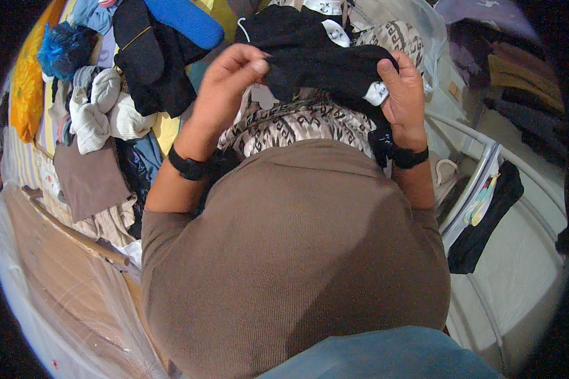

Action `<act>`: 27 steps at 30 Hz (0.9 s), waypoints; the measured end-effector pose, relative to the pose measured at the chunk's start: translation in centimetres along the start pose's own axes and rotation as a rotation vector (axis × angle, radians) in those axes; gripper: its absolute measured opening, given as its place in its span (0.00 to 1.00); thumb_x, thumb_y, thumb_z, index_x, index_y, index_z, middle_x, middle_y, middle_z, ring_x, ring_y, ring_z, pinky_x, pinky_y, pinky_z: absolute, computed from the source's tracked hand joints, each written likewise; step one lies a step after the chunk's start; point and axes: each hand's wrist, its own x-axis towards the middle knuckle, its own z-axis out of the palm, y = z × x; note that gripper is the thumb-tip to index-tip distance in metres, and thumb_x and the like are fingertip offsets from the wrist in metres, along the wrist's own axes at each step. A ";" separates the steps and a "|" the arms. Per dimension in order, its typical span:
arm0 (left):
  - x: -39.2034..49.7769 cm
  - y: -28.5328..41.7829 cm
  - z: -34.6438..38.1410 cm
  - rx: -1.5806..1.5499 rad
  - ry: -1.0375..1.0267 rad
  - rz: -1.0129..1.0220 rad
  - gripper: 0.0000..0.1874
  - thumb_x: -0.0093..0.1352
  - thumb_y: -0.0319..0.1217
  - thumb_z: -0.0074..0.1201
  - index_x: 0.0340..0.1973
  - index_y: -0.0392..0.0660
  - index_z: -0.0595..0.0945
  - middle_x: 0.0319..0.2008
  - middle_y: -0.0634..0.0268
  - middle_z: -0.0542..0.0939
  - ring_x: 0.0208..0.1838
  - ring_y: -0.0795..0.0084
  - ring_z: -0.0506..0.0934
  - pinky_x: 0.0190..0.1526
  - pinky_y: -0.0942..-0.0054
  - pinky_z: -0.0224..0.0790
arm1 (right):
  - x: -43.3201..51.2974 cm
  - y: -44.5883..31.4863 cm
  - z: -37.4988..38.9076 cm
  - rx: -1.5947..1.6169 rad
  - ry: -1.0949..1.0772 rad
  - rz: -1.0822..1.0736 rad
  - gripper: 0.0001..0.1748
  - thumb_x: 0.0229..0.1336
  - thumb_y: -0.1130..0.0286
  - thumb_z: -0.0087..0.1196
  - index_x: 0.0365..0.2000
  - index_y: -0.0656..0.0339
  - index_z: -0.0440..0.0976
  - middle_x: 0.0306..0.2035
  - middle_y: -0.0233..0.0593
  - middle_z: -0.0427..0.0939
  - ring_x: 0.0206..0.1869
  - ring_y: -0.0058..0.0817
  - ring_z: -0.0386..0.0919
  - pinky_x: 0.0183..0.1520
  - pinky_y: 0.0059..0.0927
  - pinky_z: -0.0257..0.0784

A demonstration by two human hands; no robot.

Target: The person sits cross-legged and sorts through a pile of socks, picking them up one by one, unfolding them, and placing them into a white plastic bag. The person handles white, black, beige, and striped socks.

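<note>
My left hand (230, 90) pinches one end of a black knit sock (329, 68), thumb against forefinger. Its other end is gripped by my right hand (404, 94), so the fabric stretches between the two above my lap. Near the right thumb, a white patch (376, 93) with a small dark motif shows on the black knit. More black knitwear (284, 26) lies just beyond, with another white motif patch (335, 33). Patterned cream-and-black fabric (303, 130) covers my lap, and a small pale tag (264, 97) shows beneath the left end of the sock.
To the left lie rolled white socks (92, 111), a brown cloth (91, 177), black socks (140, 57), a bright blue item (189, 23) and a shiny blue bundle (66, 49). A metal tube frame (474, 175) stands at right, a black garment (488, 222) hanging by it. Sheer netting (76, 293) spreads lower left.
</note>
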 end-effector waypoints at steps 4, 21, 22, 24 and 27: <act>0.9 0.8 -1.5 -0.402 0.012 -0.004 0.06 0.70 0.28 0.53 0.39 0.40 0.77 0.33 0.65 0.80 0.34 0.75 0.78 0.41 0.77 0.71 | -0.1 0.8 -0.6 -0.351 -0.015 0.051 0.11 0.61 0.65 0.59 0.34 0.62 0.75 0.27 0.26 0.76 0.25 0.14 0.71 0.29 0.18 0.67; 1.6 6.2 -3.5 0.919 -0.304 0.411 0.10 0.64 0.22 0.57 0.41 0.43 0.80 0.30 0.66 0.77 0.33 0.72 0.77 0.34 0.77 0.68 | 2.6 -2.7 1.2 -0.494 -0.160 -0.371 0.14 0.55 0.84 0.50 0.41 0.62 0.79 0.41 0.34 0.81 0.41 0.20 0.79 0.45 0.21 0.74; 2.0 6.7 -3.8 1.147 -0.254 0.612 0.10 0.63 0.20 0.57 0.40 0.43 0.81 0.29 0.65 0.77 0.31 0.71 0.76 0.32 0.76 0.67 | 2.7 -3.3 1.4 -0.515 -0.208 -0.465 0.13 0.56 0.84 0.49 0.41 0.62 0.78 0.43 0.37 0.80 0.44 0.23 0.78 0.48 0.23 0.72; 2.3 7.2 -4.2 1.236 -0.012 0.934 0.11 0.58 0.19 0.58 0.36 0.44 0.82 0.34 0.63 0.79 0.31 0.64 0.79 0.31 0.75 0.72 | 2.9 -4.1 1.7 -0.549 -0.258 -0.629 0.11 0.59 0.83 0.49 0.40 0.64 0.77 0.49 0.45 0.78 0.50 0.29 0.76 0.54 0.26 0.70; 2.5 6.1 -4.6 1.343 0.094 1.232 0.11 0.55 0.21 0.59 0.34 0.45 0.82 0.36 0.61 0.80 0.33 0.64 0.80 0.33 0.73 0.73 | 2.4 -3.9 1.4 -0.637 -0.266 -0.645 0.14 0.50 0.88 0.46 0.35 0.63 0.76 0.50 0.42 0.78 0.53 0.31 0.75 0.57 0.28 0.68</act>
